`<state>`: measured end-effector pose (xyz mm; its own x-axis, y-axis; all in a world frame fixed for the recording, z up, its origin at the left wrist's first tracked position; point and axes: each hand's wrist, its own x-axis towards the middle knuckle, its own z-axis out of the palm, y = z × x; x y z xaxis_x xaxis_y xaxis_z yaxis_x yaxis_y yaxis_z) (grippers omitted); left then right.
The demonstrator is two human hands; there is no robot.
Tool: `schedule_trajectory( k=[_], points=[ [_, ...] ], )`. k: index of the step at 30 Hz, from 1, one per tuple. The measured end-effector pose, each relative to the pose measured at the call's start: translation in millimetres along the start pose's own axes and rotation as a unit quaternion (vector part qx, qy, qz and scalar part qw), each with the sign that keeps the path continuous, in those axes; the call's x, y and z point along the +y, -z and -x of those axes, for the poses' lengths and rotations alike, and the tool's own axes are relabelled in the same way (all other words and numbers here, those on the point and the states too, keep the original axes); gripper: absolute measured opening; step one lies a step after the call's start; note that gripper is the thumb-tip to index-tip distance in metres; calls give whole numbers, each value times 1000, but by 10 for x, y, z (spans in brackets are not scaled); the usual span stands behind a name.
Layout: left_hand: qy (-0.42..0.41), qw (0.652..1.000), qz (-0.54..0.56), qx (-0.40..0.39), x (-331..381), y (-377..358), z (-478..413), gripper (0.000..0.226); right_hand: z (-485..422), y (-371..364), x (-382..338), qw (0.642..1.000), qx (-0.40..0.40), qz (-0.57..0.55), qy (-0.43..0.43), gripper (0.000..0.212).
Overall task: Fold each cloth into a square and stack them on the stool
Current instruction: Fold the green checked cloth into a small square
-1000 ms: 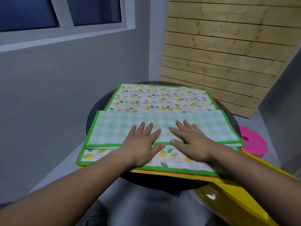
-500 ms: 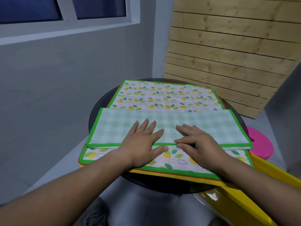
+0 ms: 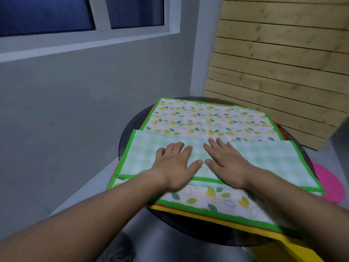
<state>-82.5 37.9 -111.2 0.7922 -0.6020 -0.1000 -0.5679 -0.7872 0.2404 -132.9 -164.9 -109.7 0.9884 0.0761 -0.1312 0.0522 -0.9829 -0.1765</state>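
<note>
**Both hands flat on the folded flap**

A yellow piece (image 3: 298, 251) juts from under the cloth at 5 o'clock. The leaf-print cloth (image 3: 207, 118) lies spread on the round dark table (image 3: 128, 140), its checked flap (image 3: 264, 157) turned over the near half. The left hand (image 3: 174, 163) and right hand (image 3: 228, 163) press the flap side by side at centre, fingers straight, gripping nothing. The pink stool (image 3: 328, 184) sits at 3 o'clock of the table, and wooden slats (image 3: 283, 72) stand at 1 o'clock.
</note>
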Motion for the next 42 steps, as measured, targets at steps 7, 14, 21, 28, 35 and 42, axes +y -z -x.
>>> schedule_trajectory(
  k=[7,14,21,28,35,42],
  points=[
    [122,992,-28,-3,-416,25,-208,85,-43,-108,28,999,-6,40,-6,61],
    [123,989,-58,53,-242,121,-340,69,-69,-96,32,1000,-18,0,-13,64],
    [-77,997,-8,6,239,-131,-574,64,-2,10,283,963,11,-256,-77,64],
    [-70,996,-54,5,250,-180,-566,73,411,71,1012,978,22,-30,-206,79],
    [-65,997,-44,-9,279,-161,-562,72,464,22,1166,974,45,-12,-222,83],
    [-48,997,-9,57,205,181,-766,46,509,132,938,980,94,-21,-174,75]
  ],
)
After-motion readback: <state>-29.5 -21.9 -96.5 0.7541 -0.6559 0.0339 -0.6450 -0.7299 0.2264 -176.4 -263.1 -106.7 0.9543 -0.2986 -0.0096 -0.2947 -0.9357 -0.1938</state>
